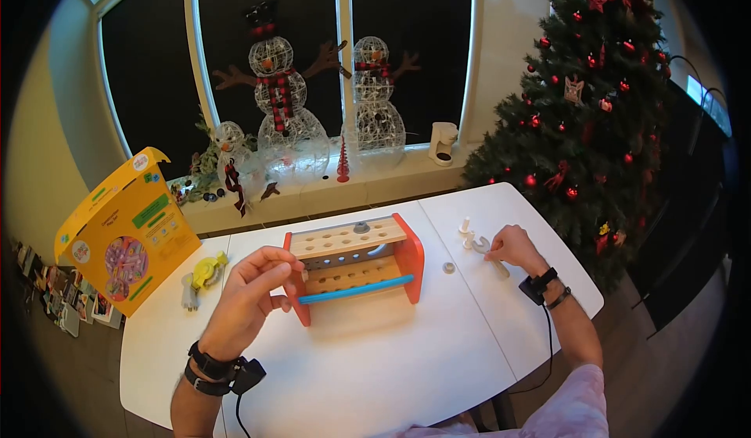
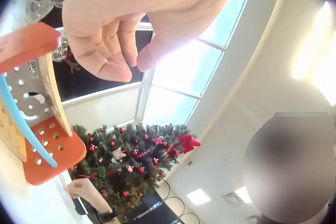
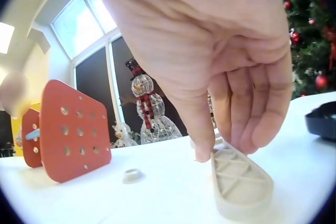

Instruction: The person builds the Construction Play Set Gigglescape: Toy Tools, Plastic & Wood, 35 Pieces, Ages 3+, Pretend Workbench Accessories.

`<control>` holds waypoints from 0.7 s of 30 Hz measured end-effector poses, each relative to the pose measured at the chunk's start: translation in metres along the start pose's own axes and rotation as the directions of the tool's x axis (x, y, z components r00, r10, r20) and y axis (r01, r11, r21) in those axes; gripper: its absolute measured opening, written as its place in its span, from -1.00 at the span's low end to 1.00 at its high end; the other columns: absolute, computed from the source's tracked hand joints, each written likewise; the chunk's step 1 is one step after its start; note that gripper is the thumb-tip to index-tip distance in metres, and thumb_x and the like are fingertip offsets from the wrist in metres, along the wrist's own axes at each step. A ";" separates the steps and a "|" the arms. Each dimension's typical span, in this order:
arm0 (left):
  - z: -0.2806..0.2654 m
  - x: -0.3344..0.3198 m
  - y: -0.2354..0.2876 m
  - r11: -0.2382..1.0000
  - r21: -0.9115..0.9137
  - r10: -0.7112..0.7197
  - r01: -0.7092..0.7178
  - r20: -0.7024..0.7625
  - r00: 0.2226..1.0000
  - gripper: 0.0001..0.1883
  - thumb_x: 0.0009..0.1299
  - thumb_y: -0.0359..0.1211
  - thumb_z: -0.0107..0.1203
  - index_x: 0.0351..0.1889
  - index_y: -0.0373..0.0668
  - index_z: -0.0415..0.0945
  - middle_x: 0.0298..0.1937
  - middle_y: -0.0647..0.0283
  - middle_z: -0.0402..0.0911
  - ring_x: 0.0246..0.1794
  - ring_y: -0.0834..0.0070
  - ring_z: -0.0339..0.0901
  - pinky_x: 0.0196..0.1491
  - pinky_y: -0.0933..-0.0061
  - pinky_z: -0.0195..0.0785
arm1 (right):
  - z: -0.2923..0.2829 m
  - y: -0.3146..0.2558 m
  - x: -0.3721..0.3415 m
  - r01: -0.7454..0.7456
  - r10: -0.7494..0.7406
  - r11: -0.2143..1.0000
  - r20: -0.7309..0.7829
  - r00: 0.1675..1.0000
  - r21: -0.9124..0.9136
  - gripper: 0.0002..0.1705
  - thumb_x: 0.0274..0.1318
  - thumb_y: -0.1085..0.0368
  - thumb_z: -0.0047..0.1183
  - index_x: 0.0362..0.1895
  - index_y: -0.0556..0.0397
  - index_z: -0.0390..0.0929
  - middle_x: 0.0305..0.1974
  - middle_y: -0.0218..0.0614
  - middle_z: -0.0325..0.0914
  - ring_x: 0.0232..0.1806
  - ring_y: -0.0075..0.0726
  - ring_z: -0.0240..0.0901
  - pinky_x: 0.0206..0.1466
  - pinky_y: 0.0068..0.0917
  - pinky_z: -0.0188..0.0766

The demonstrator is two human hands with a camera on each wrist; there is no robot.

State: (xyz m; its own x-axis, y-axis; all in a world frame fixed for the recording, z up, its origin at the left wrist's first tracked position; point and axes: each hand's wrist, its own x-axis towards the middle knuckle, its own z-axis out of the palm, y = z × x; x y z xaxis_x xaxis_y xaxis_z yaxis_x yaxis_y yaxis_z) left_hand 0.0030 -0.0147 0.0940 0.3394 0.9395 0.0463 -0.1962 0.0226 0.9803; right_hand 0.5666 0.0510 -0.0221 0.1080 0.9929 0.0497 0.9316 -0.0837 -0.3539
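Note:
My right hand (image 1: 516, 249) pinches a light grey toy wrench (image 3: 239, 179) on the right of the white table, thumb on one side and fingers on the other. The wrench's forked head sticks out to the left, close to white toy bolts (image 1: 467, 233). My left hand (image 1: 249, 301) is raised at the left end of a toy workbench (image 1: 344, 241), its fingers loosely bent. In the left wrist view nothing shows between thumb and fingertips. The workbench has red ends, perforated wooden boards and a blue bar. A grey piece (image 1: 361, 227) sits on its top board.
A grey toy nut (image 1: 448, 267) lies between workbench and wrench. A yellow-green toy (image 1: 207, 271) with a grey part is at the left, before a standing yellow box (image 1: 129, 231). Snowman figures (image 1: 288, 117) line the windowsill; a decorated tree (image 1: 583, 117) stands behind the table's right end.

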 end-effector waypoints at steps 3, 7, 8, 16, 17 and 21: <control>-0.019 0.002 0.000 0.999 -0.027 0.035 -0.038 -0.101 0.994 -0.85 0.69 -0.31 0.25 0.14 -0.01 0.63 0.09 0.44 0.71 -0.17 0.74 0.55 -0.17 0.55 0.39 | 0.009 0.020 0.002 -0.118 0.119 0.991 0.019 0.993 -0.068 -0.64 -0.09 0.06 0.72 -0.36 0.03 0.91 -0.34 -0.12 0.88 -0.26 -0.07 0.83 -0.09 -0.23 0.74; -0.033 0.011 -0.007 0.998 -0.050 0.023 -0.032 -0.185 0.982 -0.85 0.66 -0.31 0.27 0.11 0.04 0.59 0.01 0.54 0.68 -0.23 0.81 0.51 -0.22 0.60 0.33 | 0.014 0.026 0.003 -0.188 0.191 0.980 0.051 0.980 -0.061 -0.60 -0.10 0.04 0.72 -0.32 0.06 0.91 -0.32 -0.09 0.88 -0.22 -0.01 0.84 -0.03 -0.19 0.76; -0.035 0.014 -0.008 0.998 -0.048 0.029 -0.039 -0.187 0.982 -0.85 0.66 -0.31 0.27 0.11 0.04 0.59 0.01 0.54 0.68 -0.23 0.81 0.51 -0.22 0.60 0.33 | 0.011 0.021 0.002 -0.202 0.208 0.976 0.072 0.976 -0.080 -0.59 -0.09 0.03 0.71 -0.32 0.07 0.91 -0.31 -0.07 0.88 -0.21 0.01 0.85 -0.02 -0.18 0.77; -0.053 0.041 -0.029 0.990 0.134 0.066 -0.032 -0.257 0.964 -0.68 0.68 -0.16 0.30 0.25 -0.03 0.56 0.12 0.44 0.61 0.02 0.65 0.61 0.08 0.38 0.52 | -0.026 -0.096 0.000 -0.039 0.029 0.994 0.106 0.994 0.100 -0.30 0.28 -0.29 0.43 -0.17 0.22 0.87 -0.25 -0.07 0.87 -0.21 -0.06 0.86 -0.06 -0.17 0.81; -0.056 0.046 -0.036 0.994 0.101 0.059 -0.034 -0.261 0.964 -0.64 0.70 -0.10 0.28 0.29 -0.06 0.56 0.17 0.40 0.63 0.09 0.59 0.63 0.19 0.31 0.54 | -0.027 -0.114 -0.002 -0.079 0.008 0.930 0.194 0.981 0.359 -0.18 0.37 -0.41 0.33 -0.07 0.25 0.86 -0.21 -0.08 0.87 -0.21 -0.07 0.86 -0.08 -0.17 0.83; -0.057 0.051 -0.048 0.983 0.146 -0.070 0.109 -0.250 0.966 -0.48 0.74 0.05 0.19 0.43 -0.10 0.53 0.33 0.28 0.64 0.28 0.45 0.61 0.41 0.15 0.47 | -0.008 -0.171 0.001 -0.172 -0.021 0.807 0.320 0.947 0.564 0.12 0.43 -0.67 -0.01 0.18 0.28 0.79 -0.01 0.02 0.83 -0.07 -0.01 0.85 -0.07 -0.16 0.87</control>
State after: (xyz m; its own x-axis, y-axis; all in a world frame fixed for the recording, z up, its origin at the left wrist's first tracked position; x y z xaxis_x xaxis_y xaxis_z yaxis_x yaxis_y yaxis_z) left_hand -0.0225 0.0510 0.0387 0.1119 0.9911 -0.0723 -0.0213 0.0751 0.9970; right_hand 0.4107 0.0661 0.0462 -0.0288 0.9693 -0.2444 0.5377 -0.1911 -0.8212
